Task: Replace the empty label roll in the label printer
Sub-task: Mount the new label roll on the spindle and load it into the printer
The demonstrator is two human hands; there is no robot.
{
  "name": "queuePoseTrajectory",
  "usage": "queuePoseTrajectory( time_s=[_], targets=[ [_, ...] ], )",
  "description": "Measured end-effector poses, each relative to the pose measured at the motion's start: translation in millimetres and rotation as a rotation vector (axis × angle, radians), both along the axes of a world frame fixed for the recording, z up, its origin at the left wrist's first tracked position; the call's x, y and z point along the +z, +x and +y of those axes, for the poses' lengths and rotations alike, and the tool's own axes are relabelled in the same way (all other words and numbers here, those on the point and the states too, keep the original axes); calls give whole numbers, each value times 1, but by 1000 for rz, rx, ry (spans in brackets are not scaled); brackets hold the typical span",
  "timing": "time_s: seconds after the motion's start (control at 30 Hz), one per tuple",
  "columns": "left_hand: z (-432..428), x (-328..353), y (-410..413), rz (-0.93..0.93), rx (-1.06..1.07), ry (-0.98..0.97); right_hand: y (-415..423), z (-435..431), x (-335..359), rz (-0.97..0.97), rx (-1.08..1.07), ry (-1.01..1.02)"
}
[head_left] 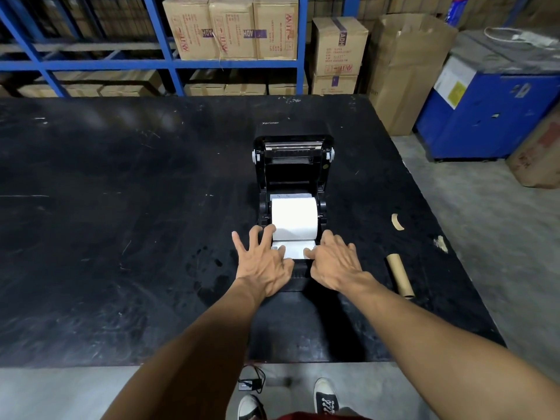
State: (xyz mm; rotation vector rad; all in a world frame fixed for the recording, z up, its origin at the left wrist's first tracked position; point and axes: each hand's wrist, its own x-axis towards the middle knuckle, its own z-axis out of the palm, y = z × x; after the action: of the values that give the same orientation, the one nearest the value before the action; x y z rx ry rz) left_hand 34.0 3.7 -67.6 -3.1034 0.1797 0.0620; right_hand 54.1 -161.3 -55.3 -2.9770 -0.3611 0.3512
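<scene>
Label printer [293, 177]: black, standing on the dark tabletop [121, 207] right of the middle, lid swung up and back toward the far edge.
Label roll [294, 218]: white, full, seated in the open bay between the side guides, its loose end drawn out toward the near edge.
Label strip [295, 248]: lies flat across the printer's front, between the two hands.
Left hand [263, 262]: fingers spread wide, palm down, fingertips on the strip's left part and the roll's lower corner; gripping nothing.
Right hand [335, 263]: open, palm down, fingertips pressing the strip's right part; gripping nothing.
Empty cardboard core [400, 275]: lying near the right edge, well apart from the printer.
</scene>
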Motion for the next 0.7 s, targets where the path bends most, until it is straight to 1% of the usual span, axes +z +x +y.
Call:
queuePoseTrajectory(
  time_s=[0.33,0.4,0.57,0.7],
  targets=[
    [4,3,-5,-23,-47,4,-4,-1,-4,18,-30,19],
    [9,3,-4,-18,-88,7,-4,-2,-5,13,-10,23],
    [27,7,0,24,-203,-56,-1,-15,-9,3,55,69],
    [27,6,-5,-23,-255,-108,-1,-19,-11,-2,92,110]
  ],
)
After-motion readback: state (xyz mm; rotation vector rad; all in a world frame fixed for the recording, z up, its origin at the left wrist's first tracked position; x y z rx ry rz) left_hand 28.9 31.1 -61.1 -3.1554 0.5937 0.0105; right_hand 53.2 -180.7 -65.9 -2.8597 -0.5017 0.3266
